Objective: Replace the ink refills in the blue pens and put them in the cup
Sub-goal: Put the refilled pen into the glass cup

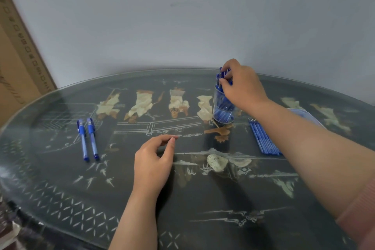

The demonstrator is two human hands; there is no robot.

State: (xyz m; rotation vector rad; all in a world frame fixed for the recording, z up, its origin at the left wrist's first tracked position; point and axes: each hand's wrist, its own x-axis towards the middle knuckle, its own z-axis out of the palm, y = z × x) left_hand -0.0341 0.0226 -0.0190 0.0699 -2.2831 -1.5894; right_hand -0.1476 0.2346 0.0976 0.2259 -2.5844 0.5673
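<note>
The right hand (241,85) pinches a blue pen (222,75) standing in the cup (222,107). The left hand (154,160) rests on the tabletop (60,189), fingers loosely curled, holding nothing. Two pens (93,138) lie far left.

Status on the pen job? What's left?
Done: several pens stand in the cup. In hand: right hand pinches a pen at the cup's mouth; left hand rests empty on the table. Left: two pens lie far left, refills wait by the right forearm.
</note>
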